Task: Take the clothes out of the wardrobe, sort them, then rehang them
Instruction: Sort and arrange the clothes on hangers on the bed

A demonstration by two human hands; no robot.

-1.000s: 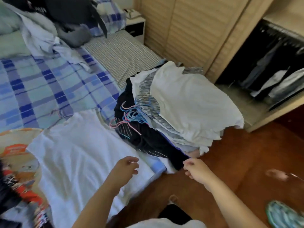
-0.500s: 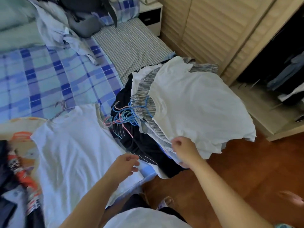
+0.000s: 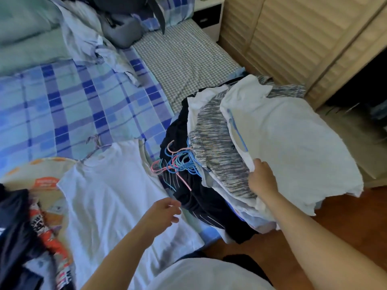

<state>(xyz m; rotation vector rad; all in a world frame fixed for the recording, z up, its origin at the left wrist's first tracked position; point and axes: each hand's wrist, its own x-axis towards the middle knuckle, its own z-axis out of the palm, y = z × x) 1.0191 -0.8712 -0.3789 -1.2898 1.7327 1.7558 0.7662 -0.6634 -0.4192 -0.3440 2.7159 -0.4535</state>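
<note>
Head view, looking down at bed [image 3: 62, 105] with blue plaid cover. Clothes pile [image 3: 240, 164] sits at the bed's near right corner, overhanging the edge toward the wood floor [image 3: 345, 222]. Top of pile: white shirt [image 3: 293, 143] with a blue hanger [image 3: 237, 130] visible inside its neck opening. Directly beneath it a grey marled top [image 3: 217, 155], then further white and dark layers; a dark garment [image 3: 201, 197] with thin stripes lies at the bottom left of the pile. Bundle of blue and pink hanger hooks [image 3: 178, 162] sticks out from the pile's left side. Right hand [image 3: 261, 178] is at the near edge of the white shirt, thumb on top of the fabric edge, fingers hidden under it, pinching that edge. Left hand [image 3: 161, 212] hovers over the bed edge, fingers loosely curled, holding nothing, not touching cloth as far as can be seen. Second white shirt [image 3: 109, 195] lies flat on the bed left of the pile, its hanger hook [image 3: 94, 141] poking out at the collar. Dark and red-printed clothes [image 3: 31, 237] heaped at lower left. Crumpled grey and pale items at the bed head. Wardrobe [image 3: 303, 38] stands right of the bed, slatted door closed, an open section at far right too dark to read.
</note>
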